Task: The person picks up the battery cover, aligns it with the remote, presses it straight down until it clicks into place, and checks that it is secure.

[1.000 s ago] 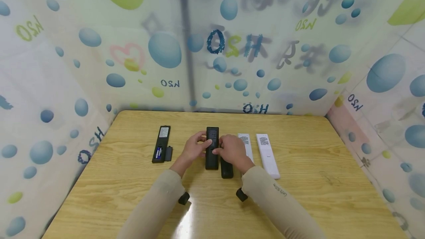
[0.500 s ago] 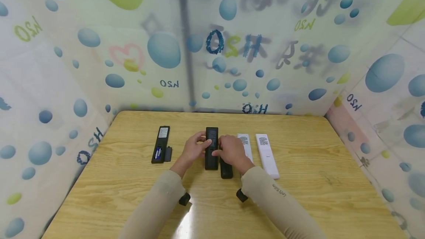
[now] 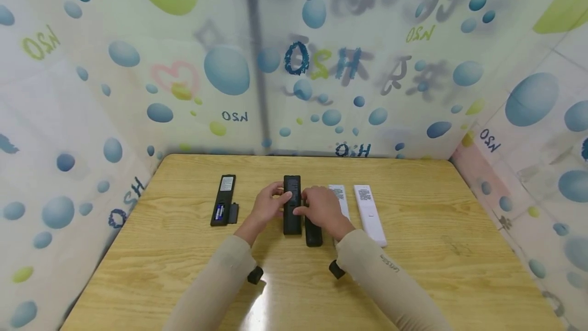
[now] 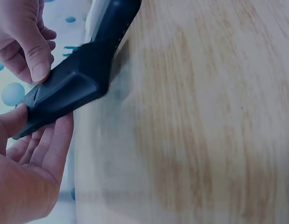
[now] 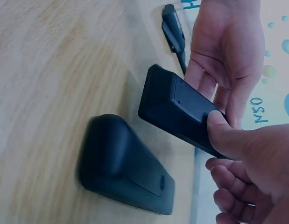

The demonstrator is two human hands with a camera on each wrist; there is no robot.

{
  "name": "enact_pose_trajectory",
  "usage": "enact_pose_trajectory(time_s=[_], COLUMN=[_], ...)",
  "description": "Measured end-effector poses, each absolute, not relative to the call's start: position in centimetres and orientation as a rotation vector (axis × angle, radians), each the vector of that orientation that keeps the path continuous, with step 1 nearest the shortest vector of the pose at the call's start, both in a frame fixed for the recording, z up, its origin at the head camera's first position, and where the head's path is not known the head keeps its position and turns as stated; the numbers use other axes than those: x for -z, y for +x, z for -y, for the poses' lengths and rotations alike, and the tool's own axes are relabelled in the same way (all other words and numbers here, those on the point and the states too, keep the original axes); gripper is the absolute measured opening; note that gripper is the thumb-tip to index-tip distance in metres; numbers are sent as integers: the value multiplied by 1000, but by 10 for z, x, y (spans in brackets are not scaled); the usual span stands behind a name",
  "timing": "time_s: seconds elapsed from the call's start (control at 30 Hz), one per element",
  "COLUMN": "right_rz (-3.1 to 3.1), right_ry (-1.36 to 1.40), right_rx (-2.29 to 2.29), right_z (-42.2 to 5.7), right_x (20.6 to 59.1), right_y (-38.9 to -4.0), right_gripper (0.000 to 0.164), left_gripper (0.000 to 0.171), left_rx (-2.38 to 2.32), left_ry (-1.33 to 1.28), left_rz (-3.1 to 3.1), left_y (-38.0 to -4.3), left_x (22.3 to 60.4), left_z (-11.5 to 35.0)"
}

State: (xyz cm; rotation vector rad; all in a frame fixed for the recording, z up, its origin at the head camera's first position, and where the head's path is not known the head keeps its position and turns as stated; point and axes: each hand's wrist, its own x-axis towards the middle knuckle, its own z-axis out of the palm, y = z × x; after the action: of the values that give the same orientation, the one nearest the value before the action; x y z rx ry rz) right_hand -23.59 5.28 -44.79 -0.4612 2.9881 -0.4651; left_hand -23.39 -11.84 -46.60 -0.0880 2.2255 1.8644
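A black remote control point(image 3: 292, 225) is held back side up, tilted over the table, with its battery cover point(image 5: 193, 105) in place. My left hand point(image 3: 268, 203) grips it from the left, thumb on its back and fingers underneath, as the left wrist view shows. From the right, my right hand point(image 3: 323, 207) presses its thumb on the battery cover, with the other fingers curled by the remote's edge. A second black remote point(image 5: 125, 163) lies on the table just right of it, partly under my right hand in the head view.
At left lies a thin black remote point(image 3: 225, 193) with batteries point(image 3: 219, 212) showing, its loose cover point(image 3: 233, 213) beside it. Two white remotes point(image 3: 340, 197) point(image 3: 370, 216) lie to the right, one partly hidden by my right hand. A patterned wall point(image 3: 184, 132) borders the wooden table point(image 3: 441, 249).
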Motion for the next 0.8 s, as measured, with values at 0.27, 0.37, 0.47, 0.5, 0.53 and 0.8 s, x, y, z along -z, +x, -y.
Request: enact_pose_trajectory(time_s=[0.27,0.37,0.47,0.5,0.53,0.8], right_rz=[-2998,-3015,-3021,-3021,-3022,-3016], right_ry=[-495,-504,-496,-489,-486,-474], right_rx=[489,466,455,457,459,451], right_z=[-64,-68,-71,-72,-73,-78], right_x=[434,432,433,434,435,435], right_y=[-234,-234,-235,-235,-235,-232], right_gripper=[44,42,40,40,39,39], left_gripper=[43,43,47,48,48,36], left_rx=[-1845,-1830,-1790,-1779,-1765,-1681], left_ry=[-119,-148,-174,-187,-198,-240], left_rz=[-2290,-2290,-2303,-2304,-2310,-2381], left_y=[-237,-235,-234,-234,-233,-232], left_x=[471,471,471,471,471,479], left_z=[119,120,121,121,121,120])
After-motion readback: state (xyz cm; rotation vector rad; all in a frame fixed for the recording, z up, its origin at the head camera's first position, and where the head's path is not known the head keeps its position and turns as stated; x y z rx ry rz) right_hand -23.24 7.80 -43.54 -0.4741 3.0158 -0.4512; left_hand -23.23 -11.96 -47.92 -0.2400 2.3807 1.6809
